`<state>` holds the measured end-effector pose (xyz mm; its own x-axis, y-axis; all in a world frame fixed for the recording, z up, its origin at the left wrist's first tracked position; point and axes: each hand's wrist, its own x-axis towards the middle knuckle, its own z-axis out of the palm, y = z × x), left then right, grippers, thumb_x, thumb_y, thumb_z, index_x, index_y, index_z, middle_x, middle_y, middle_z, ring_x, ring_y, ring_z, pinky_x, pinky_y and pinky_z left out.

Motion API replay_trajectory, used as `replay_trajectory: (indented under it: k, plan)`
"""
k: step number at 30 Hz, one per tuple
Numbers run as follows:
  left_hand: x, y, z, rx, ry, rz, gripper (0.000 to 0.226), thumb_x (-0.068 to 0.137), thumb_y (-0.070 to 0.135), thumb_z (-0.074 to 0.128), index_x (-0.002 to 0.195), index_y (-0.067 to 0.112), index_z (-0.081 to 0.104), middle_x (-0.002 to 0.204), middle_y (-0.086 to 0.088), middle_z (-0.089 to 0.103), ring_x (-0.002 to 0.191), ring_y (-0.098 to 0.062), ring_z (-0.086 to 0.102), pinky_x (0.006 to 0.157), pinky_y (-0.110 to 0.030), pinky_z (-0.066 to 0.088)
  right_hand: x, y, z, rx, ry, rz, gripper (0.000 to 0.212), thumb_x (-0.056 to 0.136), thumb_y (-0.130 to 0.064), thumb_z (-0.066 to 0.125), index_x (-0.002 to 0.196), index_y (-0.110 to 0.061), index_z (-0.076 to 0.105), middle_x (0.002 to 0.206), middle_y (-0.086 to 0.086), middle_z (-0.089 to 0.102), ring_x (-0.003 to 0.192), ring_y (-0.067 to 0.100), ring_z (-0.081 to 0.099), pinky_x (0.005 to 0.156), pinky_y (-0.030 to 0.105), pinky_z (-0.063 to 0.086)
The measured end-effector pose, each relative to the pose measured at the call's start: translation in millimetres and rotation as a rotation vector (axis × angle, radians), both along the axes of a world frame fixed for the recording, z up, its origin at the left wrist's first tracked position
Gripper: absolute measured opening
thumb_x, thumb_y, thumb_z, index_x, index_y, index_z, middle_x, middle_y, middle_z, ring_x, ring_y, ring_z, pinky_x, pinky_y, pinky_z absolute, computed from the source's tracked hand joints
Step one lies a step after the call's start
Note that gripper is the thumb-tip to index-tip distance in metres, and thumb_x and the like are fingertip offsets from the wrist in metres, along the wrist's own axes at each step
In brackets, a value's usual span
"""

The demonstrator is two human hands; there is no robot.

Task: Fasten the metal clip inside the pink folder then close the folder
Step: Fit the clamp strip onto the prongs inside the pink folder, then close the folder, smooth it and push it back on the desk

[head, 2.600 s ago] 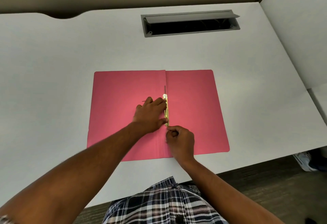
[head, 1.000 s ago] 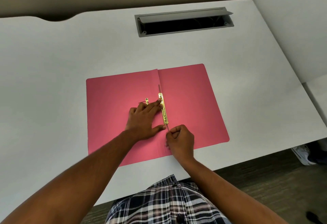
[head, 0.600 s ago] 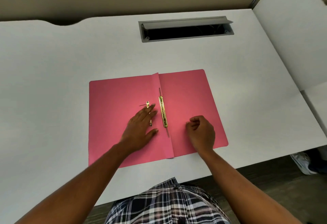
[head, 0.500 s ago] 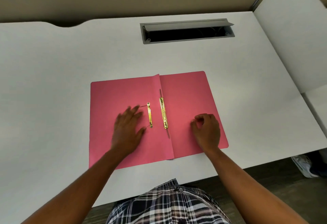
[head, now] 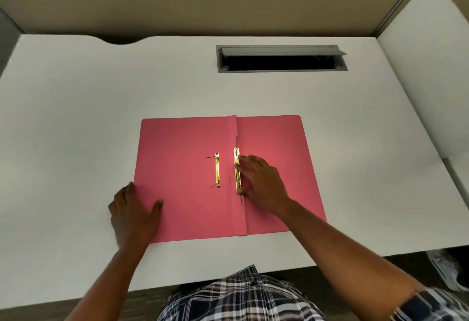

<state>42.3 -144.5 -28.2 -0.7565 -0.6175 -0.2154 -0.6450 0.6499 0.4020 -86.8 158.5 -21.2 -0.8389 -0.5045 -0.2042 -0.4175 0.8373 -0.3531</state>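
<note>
The pink folder (head: 182, 158) lies open and flat on the white desk. A gold metal clip bar (head: 237, 168) runs along the spine crease, with thin prongs sticking out at both ends. A second gold strip (head: 217, 170) lies loose on the left flap, two thin prongs pointing left. My right hand (head: 261, 182) rests flat on the right flap, its fingertips touching the clip bar at the spine. My left hand (head: 133, 212) sits at the folder's left edge near the front corner, thumb on top of the flap and fingers at its edge.
The white desk (head: 76, 117) has a grey cable slot (head: 280, 59) with its lid raised at the back right. A white partition (head: 426, 66) rises on the right. The desk's front edge runs close to my plaid shirt (head: 241, 295). A shoe (head: 446, 267) shows on the floor at right.
My left hand slid from beside the clip to the folder's left edge. My right hand moved from the right flap's front back to the spine clip. The loose gold strip now lies uncovered.
</note>
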Motion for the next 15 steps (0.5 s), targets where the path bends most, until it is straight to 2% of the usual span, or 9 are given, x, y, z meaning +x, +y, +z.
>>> replay_trajectory:
  k: [5, 9, 12, 15]
  plan:
    - [-10, -5, 5, 0.112, -0.028, 0.119, 0.086, 0.079, 0.038, 0.079, 0.147, 0.010, 0.035, 0.139, -0.022, 0.044, 0.129, -0.044, 0.039, 0.101, -0.061, 0.042, -21, 3, -3, 0.130, 0.014, 0.144, 0.090, 0.083, -0.061, 0.071, 0.159, -0.032, 0.032, 0.173, -0.008, 0.016, 0.161, 0.019, 0.006, 0.119, 0.052, 0.028]
    - [-15, -20, 6, 0.297, 0.035, 0.261, 0.073, 0.079, 0.040, 0.079, 0.140, 0.013, 0.047, 0.132, -0.019, 0.058, 0.121, -0.040, 0.054, 0.104, -0.053, 0.043, -32, 1, 0, 0.131, -0.022, 0.193, 0.094, 0.080, -0.061, 0.074, 0.158, -0.031, 0.033, 0.173, -0.008, 0.018, 0.161, 0.016, 0.006, 0.122, 0.050, 0.024]
    - [-15, -26, 15, 0.467, 0.096, 0.324, 0.049, 0.084, 0.042, 0.073, 0.123, 0.017, 0.058, 0.121, -0.014, 0.066, 0.099, -0.032, 0.065, 0.090, -0.050, 0.053, -38, 1, 3, 0.124, -0.031, 0.204, 0.095, 0.076, -0.063, 0.078, 0.155, -0.032, 0.036, 0.171, -0.008, 0.024, 0.160, 0.016, 0.012, 0.121, 0.049, 0.025]
    - [-16, -33, 35, 0.655, 0.215, 0.349, 0.023, 0.094, 0.038, 0.063, 0.109, 0.020, 0.062, 0.111, -0.012, 0.068, 0.087, -0.026, 0.064, 0.072, -0.039, 0.052, -38, 3, 2, 0.111, -0.036, 0.202, 0.094, 0.076, -0.064, 0.076, 0.155, -0.034, 0.035, 0.170, -0.009, 0.026, 0.159, 0.017, 0.016, 0.120, 0.050, 0.027]
